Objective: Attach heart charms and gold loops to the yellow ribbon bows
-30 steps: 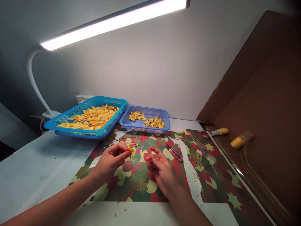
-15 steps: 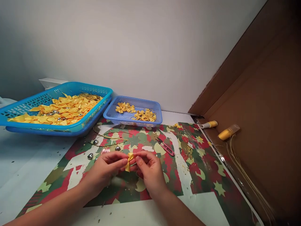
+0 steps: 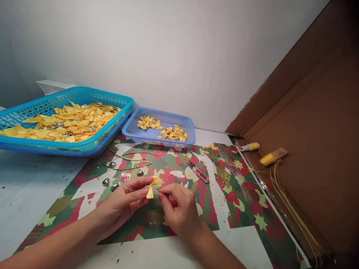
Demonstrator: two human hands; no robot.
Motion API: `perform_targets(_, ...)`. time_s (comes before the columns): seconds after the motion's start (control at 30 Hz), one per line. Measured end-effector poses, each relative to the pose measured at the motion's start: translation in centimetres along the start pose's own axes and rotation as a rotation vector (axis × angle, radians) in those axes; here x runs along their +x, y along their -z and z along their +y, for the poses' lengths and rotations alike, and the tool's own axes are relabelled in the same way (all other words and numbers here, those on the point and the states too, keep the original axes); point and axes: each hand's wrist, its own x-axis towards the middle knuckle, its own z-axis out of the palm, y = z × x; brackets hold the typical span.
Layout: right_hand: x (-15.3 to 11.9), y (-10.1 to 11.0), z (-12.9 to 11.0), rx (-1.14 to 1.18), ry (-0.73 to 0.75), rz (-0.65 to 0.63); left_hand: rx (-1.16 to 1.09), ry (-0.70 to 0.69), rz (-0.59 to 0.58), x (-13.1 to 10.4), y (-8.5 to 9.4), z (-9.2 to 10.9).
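Note:
My left hand (image 3: 127, 198) pinches a small yellow ribbon bow (image 3: 151, 191) between thumb and fingers, above the patterned paper. Just right of the bow, my right hand (image 3: 181, 205) is closed in a pinch on a thin strand (image 3: 156, 189) that runs toward the bow's middle; whether it is cord or wire I cannot tell. Several silver heart-shaped beads (image 3: 106, 182) lie to the left of my left hand. Beyond them are loose gold cords (image 3: 134, 161). Pink-handled thread snips (image 3: 198, 172) rest on the paper past my right hand.
A large blue basket (image 3: 112, 121) of yellow bows and hearts stands at the left. A smaller blue-violet basket (image 3: 157, 142) holds little yellow bows. Thread spools (image 3: 250, 147) and long strands (image 3: 294, 209) lie along the cardboard wall (image 3: 308, 123) at the right. Scraps dot the patterned paper (image 3: 196, 220).
My right hand has let go of the bow's right side and moved slightly right, now pinching a thin strand. The bow stays in my left hand and has tilted. The view has shifted slightly.

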Motion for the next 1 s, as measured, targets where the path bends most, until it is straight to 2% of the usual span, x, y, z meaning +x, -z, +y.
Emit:
perform_targets(0.57,0.43,0.13,-0.18,-0.031,0.079,0.010,0.003,0.038,-0.038,-0.25,0.61,-0.37)
perform_targets(1.0,0.50,0.23,-0.34,-0.089,0.093,0.014,0.016,0.037,-0.049,-0.47,0.22,-0.21)
